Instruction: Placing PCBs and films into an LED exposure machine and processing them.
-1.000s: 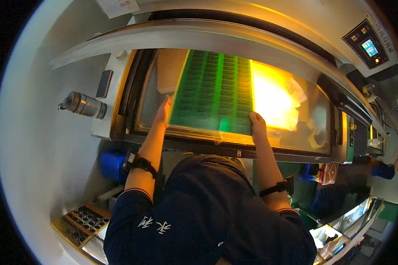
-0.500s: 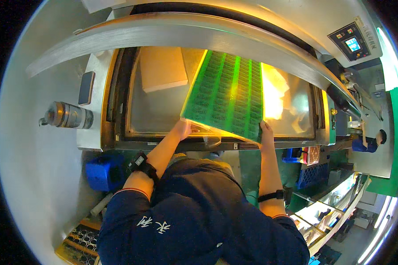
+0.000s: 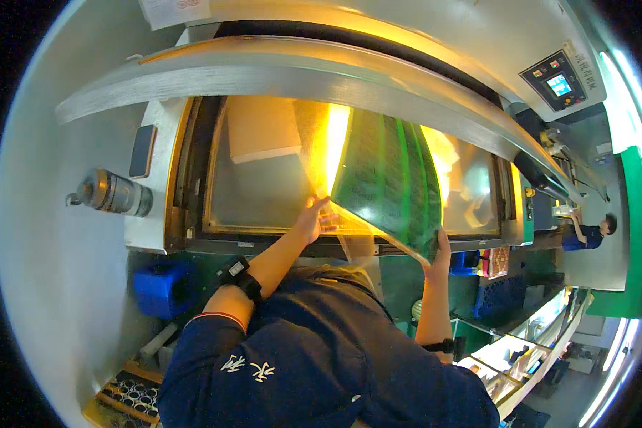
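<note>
A large, thin green sheet [image 3: 389, 178] with lengthwise stripes is held tilted and slightly bowed over a glass-topped machine bed [image 3: 257, 192]. My left hand [image 3: 315, 220] pinches its near left corner between thumb and finger, the other fingers loosely apart. At the near right corner my right hand [image 3: 439, 251] grips the edge, its thumb on the upper side. Thin clear film [image 3: 357, 239] hangs below the sheet's near edge, by my left hand; I cannot tell whether it is attached to the sheet. The far end of the sheet passes behind a curved metal bar.
The metal bar [image 3: 285, 75] spans the bed. A pale flat block [image 3: 264, 132] lies on the bed's left. Left of it are a phone [image 3: 143, 151] and a bottle [image 3: 114, 192]. A control panel [image 3: 560, 82] sits at upper right. Another person [image 3: 585, 234] stands far right.
The sheet has shifted right and nearer, and bows more. My left hand has moved right with its corner, my right hand slightly nearer. Bright light now shows left of the sheet.
</note>
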Motion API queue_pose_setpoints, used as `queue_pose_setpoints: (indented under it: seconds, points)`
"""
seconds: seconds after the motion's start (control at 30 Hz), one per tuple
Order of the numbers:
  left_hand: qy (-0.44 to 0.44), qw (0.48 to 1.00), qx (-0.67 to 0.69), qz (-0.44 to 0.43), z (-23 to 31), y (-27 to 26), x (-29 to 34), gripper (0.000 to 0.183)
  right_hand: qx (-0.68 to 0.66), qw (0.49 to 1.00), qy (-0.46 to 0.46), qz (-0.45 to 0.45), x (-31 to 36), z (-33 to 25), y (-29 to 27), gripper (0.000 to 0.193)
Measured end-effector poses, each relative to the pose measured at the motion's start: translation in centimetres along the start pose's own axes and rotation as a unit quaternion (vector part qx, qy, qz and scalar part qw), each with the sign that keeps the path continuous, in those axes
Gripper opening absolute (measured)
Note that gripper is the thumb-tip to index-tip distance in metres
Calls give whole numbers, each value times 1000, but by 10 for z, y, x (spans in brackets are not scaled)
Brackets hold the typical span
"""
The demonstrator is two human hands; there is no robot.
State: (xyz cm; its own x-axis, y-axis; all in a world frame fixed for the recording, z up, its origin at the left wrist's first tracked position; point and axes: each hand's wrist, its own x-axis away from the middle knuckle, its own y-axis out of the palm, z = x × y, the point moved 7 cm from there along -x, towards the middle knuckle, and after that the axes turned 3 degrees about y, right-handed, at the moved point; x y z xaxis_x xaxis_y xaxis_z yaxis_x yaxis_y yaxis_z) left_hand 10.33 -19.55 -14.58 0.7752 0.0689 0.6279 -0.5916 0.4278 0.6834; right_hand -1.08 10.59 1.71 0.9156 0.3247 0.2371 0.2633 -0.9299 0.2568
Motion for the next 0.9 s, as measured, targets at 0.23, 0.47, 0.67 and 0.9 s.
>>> queue_pose_setpoints:
  seconds: [0.23,0.47,0.67,0.9]
  points:
    - [5,998,53,-43,-62,36,-27,72,241,947,-172,125,109,-42,-72,45]
    - [27,979,-73,-189,-59,102,-5,49,7,911,-116,397,233,-43,-116,34]
    - [121,932,-245,-238,-44,139,25,47,-39,839,-230,491,341,-33,-130,26]
    - [58,908,-203,-362,-94,177,67,44,-85,763,-344,541,478,-11,-133,24]
